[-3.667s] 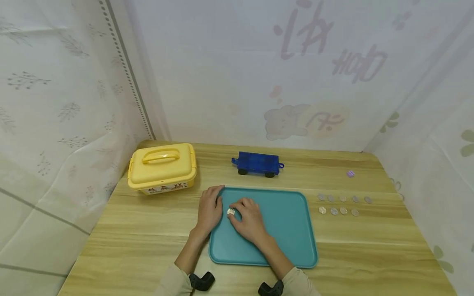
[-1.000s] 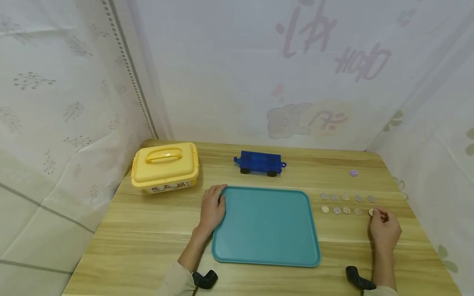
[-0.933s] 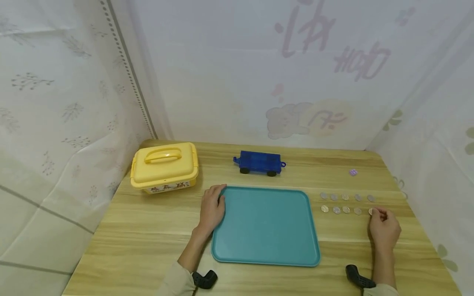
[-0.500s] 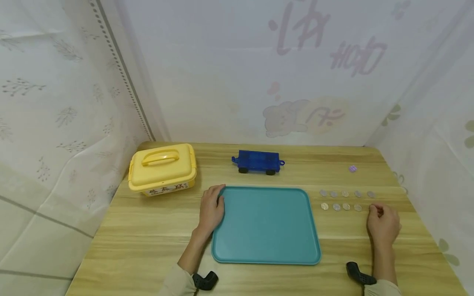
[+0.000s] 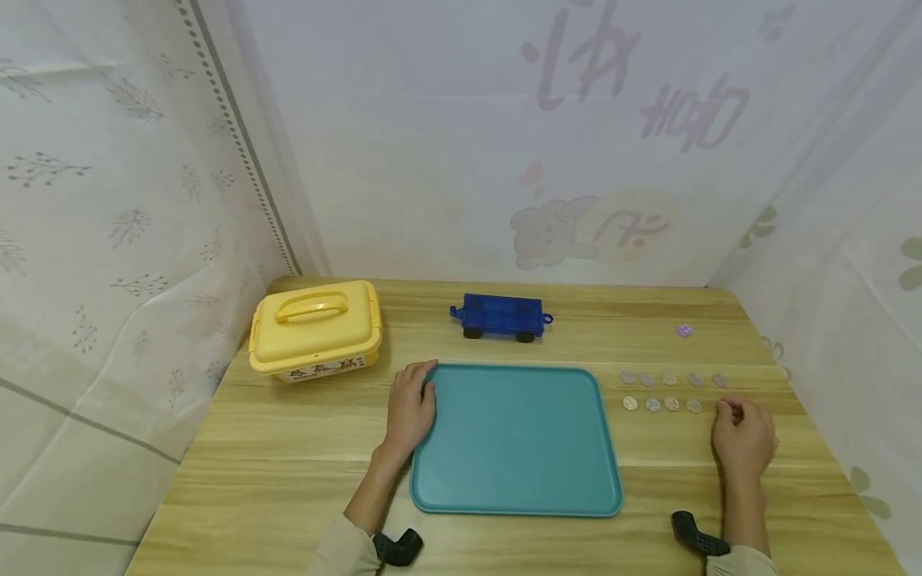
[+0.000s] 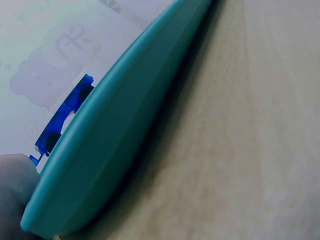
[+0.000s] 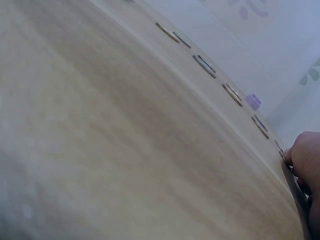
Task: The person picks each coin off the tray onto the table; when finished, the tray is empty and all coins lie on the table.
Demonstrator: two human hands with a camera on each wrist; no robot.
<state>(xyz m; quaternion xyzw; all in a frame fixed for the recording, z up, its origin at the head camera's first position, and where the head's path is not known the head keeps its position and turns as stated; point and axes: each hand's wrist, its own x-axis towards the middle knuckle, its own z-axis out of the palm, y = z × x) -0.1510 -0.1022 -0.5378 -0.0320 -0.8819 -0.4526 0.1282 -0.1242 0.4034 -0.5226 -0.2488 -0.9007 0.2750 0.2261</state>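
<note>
My left hand (image 5: 411, 408) rests along the left rim of a teal tray (image 5: 515, 440), its fingers lying near the far corner. The left wrist view has the tray's outer side (image 6: 120, 115) up close, with part of the hand at lower left. Over on the right, my right hand (image 5: 745, 436) is down at the table with finger and thumb curled together. They pinch a coin (image 7: 284, 158) at the right end of the nearer of two coin rows; the fingers hide it in the head view. Other coins (image 5: 653, 405) lie flat to its left.
A yellow lidded box (image 5: 317, 328) with a handle stands at the back left. Behind the tray sits a blue toy wagon (image 5: 502, 315). A small purple block (image 5: 684, 330) lies beyond the coins. Patterned cloth walls (image 5: 403, 160) border the wooden table (image 5: 288, 456).
My right hand has carried the coin from over the tray's left side to the right end of the nearer row. Its fingers now cover that coin. The left hand has stayed at the tray's rim.
</note>
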